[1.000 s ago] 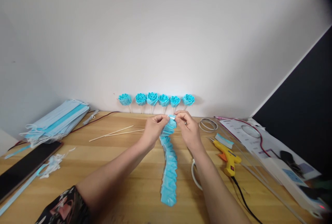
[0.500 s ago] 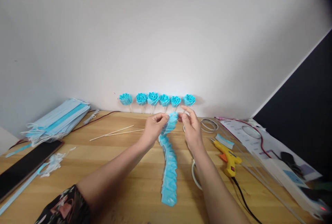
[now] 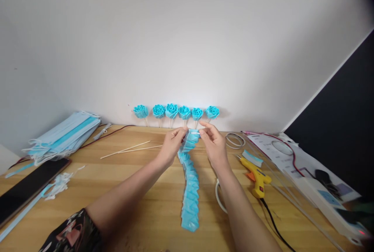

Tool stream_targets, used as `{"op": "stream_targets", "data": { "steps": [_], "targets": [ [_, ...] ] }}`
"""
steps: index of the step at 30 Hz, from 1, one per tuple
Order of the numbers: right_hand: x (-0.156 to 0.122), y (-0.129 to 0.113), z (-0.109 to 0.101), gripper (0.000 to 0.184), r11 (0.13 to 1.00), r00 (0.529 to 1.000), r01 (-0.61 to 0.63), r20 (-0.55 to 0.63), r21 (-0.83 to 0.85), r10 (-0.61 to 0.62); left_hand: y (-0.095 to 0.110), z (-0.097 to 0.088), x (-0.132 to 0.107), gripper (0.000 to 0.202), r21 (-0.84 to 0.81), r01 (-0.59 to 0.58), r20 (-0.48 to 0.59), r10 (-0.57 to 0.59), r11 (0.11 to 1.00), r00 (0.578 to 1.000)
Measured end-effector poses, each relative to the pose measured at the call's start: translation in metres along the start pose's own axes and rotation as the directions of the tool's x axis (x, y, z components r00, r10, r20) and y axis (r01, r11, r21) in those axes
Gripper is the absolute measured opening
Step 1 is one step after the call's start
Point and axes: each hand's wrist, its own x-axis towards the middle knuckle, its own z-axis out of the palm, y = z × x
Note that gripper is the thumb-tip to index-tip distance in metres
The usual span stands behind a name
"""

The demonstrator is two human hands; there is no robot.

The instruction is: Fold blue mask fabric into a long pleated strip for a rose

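Observation:
A long pleated strip of light-blue mask fabric (image 3: 190, 189) runs from between my hands down over the table towards me. My left hand (image 3: 174, 143) pinches the left edge of its far end between thumb and fingers. On the other side, my right hand (image 3: 214, 145) has its thumb and a finger closed at the strip's right edge, the index finger raised. Across that far end shows a short whitish bar, too small to name. Just behind my hands, several blue fabric roses (image 3: 172, 110) on thin sticks lean against the wall.
On the left lie stacked face masks (image 3: 66, 133), a phone (image 3: 29, 191) and white scraps (image 3: 60, 185). Thin wooden sticks (image 3: 125, 151) lie near my left hand. Rightward are a yellow glue gun (image 3: 257, 176), a tape roll (image 3: 235, 140) and a power strip (image 3: 330, 205).
The strip's far end has been turned in my fingers, and a whitish bar now shows across it. My right hand has shifted slightly left, closer to the strip.

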Motion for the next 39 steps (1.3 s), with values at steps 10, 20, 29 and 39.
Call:
{"op": "stream_targets", "data": {
  "steps": [10, 20, 29, 39],
  "targets": [
    [-0.002, -0.003, 0.001, 0.036, 0.998, 0.998, -0.023, -0.060, -0.056, 0.020, 0.000, -0.002, 0.002, 0.039, 0.010, 0.065, 0.027, -0.066, 0.998, 0.997],
    [-0.002, -0.005, 0.002, 0.044, 0.999, 0.996, -0.047, 0.078, 0.008, 0.046, 0.002, -0.002, 0.001, 0.032, -0.018, 0.055, -0.003, -0.055, 0.998, 0.999],
    [0.011, -0.001, -0.024, 0.043, 0.995, 0.995, -0.096, -0.015, 0.021, 0.096, 0.003, -0.007, 0.001, 0.027, -0.035, 0.048, -0.015, -0.049, 0.998, 0.999],
    [-0.024, 0.003, -0.097, 0.031, 0.761, 0.960, -0.181, 0.057, -0.623, 0.275, 0.003, -0.007, 0.002, 0.028, -0.027, -0.012, -0.018, 0.012, 1.000, 1.000]
  ]
}}
